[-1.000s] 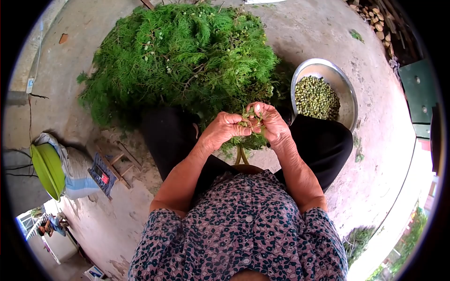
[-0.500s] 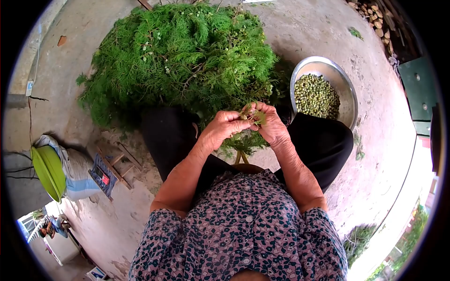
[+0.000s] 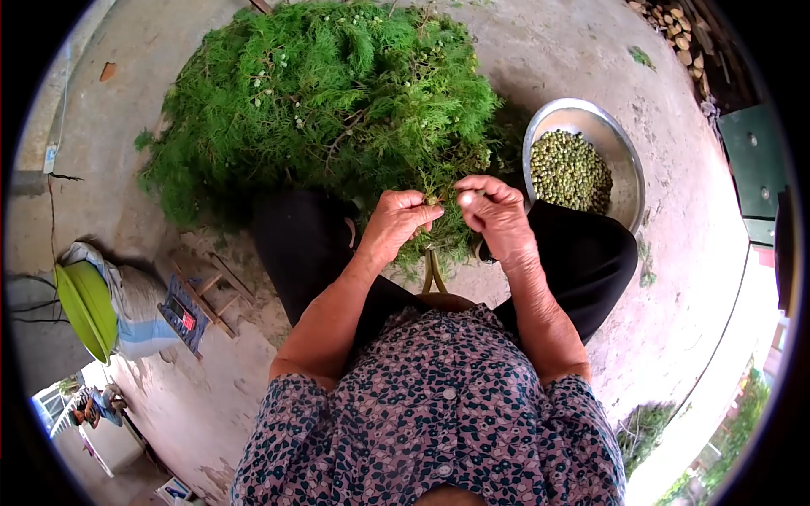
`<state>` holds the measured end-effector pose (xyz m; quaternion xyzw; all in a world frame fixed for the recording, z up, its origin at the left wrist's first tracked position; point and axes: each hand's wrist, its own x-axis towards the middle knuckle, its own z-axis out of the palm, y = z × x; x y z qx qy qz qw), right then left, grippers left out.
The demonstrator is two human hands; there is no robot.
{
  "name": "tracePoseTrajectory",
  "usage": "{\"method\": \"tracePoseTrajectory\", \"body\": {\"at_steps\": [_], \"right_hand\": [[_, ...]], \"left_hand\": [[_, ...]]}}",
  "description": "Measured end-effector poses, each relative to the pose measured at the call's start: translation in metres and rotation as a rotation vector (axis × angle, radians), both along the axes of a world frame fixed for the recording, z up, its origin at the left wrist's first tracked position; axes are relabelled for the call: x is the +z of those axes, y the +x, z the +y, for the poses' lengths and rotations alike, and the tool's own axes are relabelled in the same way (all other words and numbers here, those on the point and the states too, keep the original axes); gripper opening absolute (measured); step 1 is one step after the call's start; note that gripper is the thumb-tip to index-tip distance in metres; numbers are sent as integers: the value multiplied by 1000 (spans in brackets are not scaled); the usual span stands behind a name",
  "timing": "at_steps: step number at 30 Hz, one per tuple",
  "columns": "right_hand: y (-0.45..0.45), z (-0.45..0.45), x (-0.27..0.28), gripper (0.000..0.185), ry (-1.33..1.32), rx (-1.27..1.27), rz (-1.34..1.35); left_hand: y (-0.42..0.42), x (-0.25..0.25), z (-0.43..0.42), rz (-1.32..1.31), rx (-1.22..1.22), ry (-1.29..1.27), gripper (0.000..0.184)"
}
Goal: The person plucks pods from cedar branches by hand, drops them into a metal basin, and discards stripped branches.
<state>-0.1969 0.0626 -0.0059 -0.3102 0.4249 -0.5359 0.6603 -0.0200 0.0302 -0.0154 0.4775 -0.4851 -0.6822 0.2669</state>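
My left hand (image 3: 396,226) is closed, thumb against fingers, on a small green conifer sprig (image 3: 432,201) in front of my lap. My right hand (image 3: 499,218) is just to the right of it, fingers curled in a pinch; whatever may be between the fingertips is hidden. Beyond both hands lies a large heap of leafy conifer branches (image 3: 329,101) with small pale cones among the leaves. To the right, a metal basin (image 3: 626,181) holds many small round green cones (image 3: 569,169).
On the left are a lime-green basin (image 3: 84,308), a pale sack (image 3: 143,312) and a small folding stool (image 3: 190,312) with a dark red-marked device on it. Cut firewood (image 3: 679,38) is stacked at the far right, near a green metal panel (image 3: 751,152).
My right hand has moved away to the right from the sprig and my left hand, which were together before. My left hand stays about where it was.
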Motion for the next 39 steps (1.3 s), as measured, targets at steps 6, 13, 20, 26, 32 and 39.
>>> {"method": "tracePoseTrajectory", "body": {"at_steps": [6,13,20,26,32,39], "right_hand": [[31,-5,-15,22,-383,-89,894],[3,-11,6,7,183,-49,164],[-143,-29,-2,31,-100,-486,1401],[-167,-21,-8,35,-77,-826,1690],[-16,6,-7,40,94,354,821],[80,27,-35,38,298,387,-105]], "left_hand": [[-5,-6,2,-90,-60,-223,10],[-3,3,-4,-24,-11,-61,9],[18,1,-26,526,371,142,17],[31,2,-39,885,355,200,20],[32,2,-44,1052,359,172,21],[29,-1,-43,1089,461,133,21]]}}
